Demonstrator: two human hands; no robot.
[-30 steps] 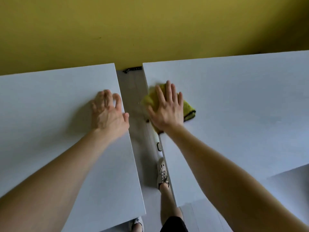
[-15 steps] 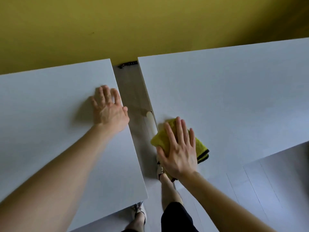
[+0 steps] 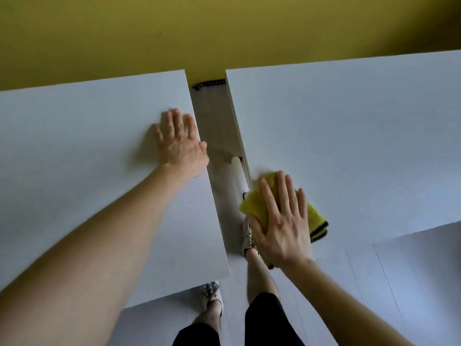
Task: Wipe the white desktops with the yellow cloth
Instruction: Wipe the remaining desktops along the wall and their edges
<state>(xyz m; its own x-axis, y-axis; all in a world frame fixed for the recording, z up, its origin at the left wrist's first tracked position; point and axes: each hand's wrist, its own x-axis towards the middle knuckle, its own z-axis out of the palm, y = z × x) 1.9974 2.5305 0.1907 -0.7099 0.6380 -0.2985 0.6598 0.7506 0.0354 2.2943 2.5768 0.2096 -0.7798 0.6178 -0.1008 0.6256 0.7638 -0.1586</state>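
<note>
- The right hand [image 3: 282, 228], fingers straight and spread, presses the yellow cloth [image 3: 315, 216] at the right desktop's [image 3: 349, 133] left edge, nearer than a second ago.
- The left hand [image 3: 180, 146] stays flat, fingers spread, on the left desktop [image 3: 74, 146].

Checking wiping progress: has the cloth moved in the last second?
Yes. The cloth under the right hand slid along the right desktop's left edge, away from the wall, toward its near corner.

Bare forearms, black shorts [image 3: 264, 320], white shoes [image 3: 247, 233].
</note>
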